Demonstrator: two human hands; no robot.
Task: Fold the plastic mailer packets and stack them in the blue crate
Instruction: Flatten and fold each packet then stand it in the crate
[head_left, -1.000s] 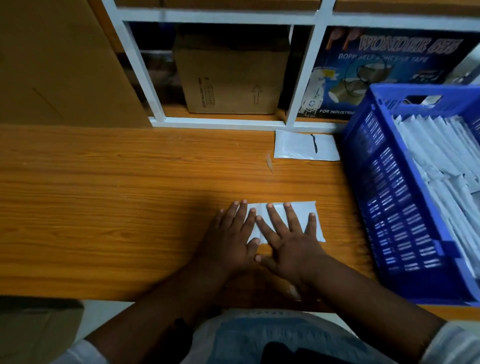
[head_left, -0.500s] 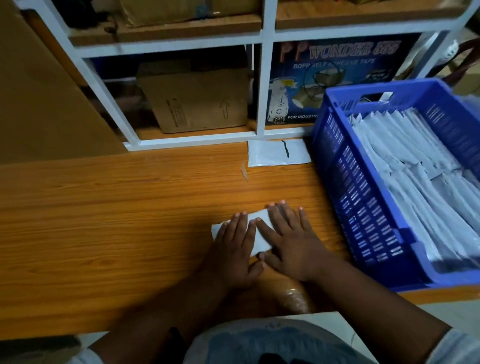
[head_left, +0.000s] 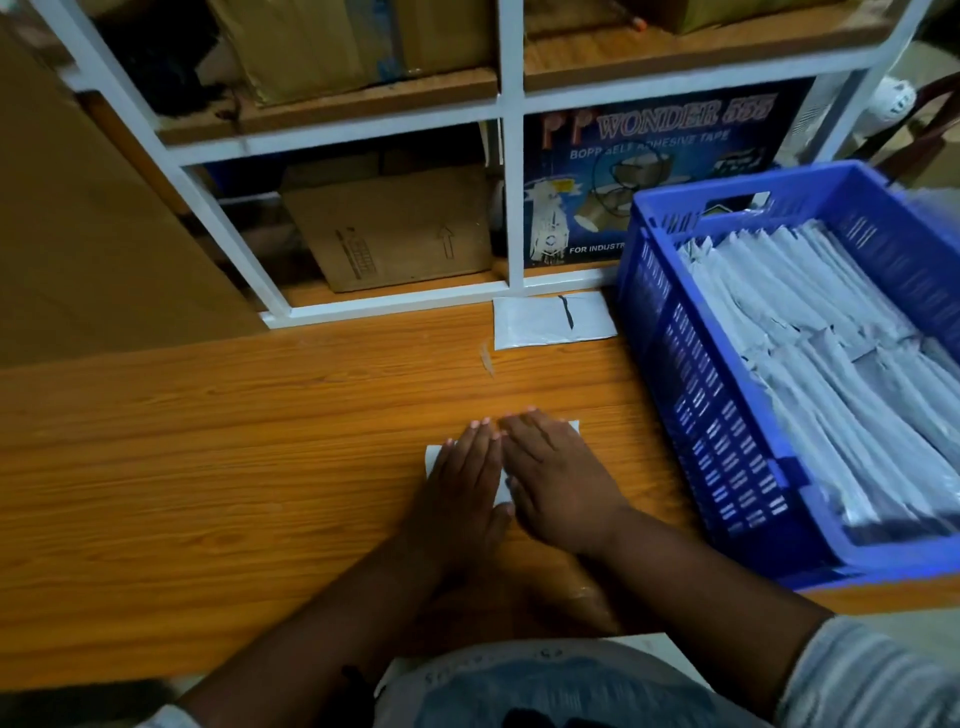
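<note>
A folded white mailer packet (head_left: 434, 457) lies on the wooden table, mostly hidden under both hands. My left hand (head_left: 460, 483) presses flat on its left part with straight fingers. My right hand (head_left: 558, 478) lies flat on its right part, fingers straight and side by side with the left. Only the packet's left corner, a strip between the hands and a far right corner show. The blue crate (head_left: 696, 395) stands at the right, filled with rows of folded white packets (head_left: 841, 353).
Another white packet with a black mark (head_left: 550, 322) lies flat by the shelf foot, left of the crate. A white-framed shelf (head_left: 511, 208) with a cardboard box (head_left: 400, 228) and a tape carton (head_left: 660, 166) stands behind. A small scrap (head_left: 487, 358) lies on the table (head_left: 208, 441).
The packet looks smaller under the hands than a second ago. The view has tilted up and shifted right, showing more of the crate and shelf. Both hands stay flat on the packet.
</note>
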